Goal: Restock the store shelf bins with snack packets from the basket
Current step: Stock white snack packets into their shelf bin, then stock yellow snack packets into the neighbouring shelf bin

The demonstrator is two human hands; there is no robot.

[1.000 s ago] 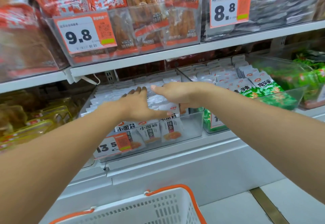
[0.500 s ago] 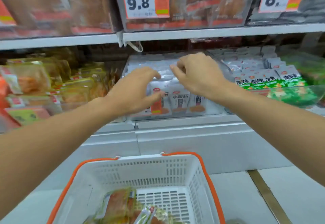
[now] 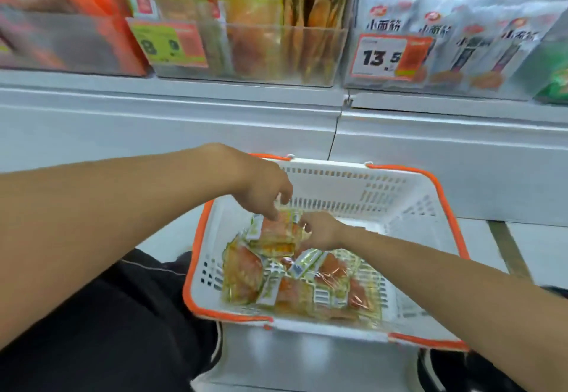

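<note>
Head view, single entry. Item one: white shopping basket (image 3: 408, 207) with orange rim, on the floor in front of the shelf base, holding a loose heap of yellow-and-orange snack packets (image 3: 295, 287) along its near side. Item two: my left hand (image 3: 264, 195), fingers curled down onto the top packet (image 3: 276, 231) of the heap and pinching its upper edge. Item three: my right hand (image 3: 319, 230), fingers closed on the same packet's right edge, so both hands grip one packet. Item four: clear shelf bin (image 3: 276, 50) above and left of the basket, stocked upright with what look like matching yellow packets, yellow price tag on its front. Item five: neighbouring bin (image 3: 445, 53) to the right, white packets, tag reading 13.5; blurred, not the match as I judge it. Step in hand, by my reading: lifting stock out of the basket. To do it well I would gather several packets squared into one stack rather than a single piece, keep the printed faces one way, lift clear of the basket wall, and seat them upright behind the front row of the yellow bin without crushing the seals.
</note>
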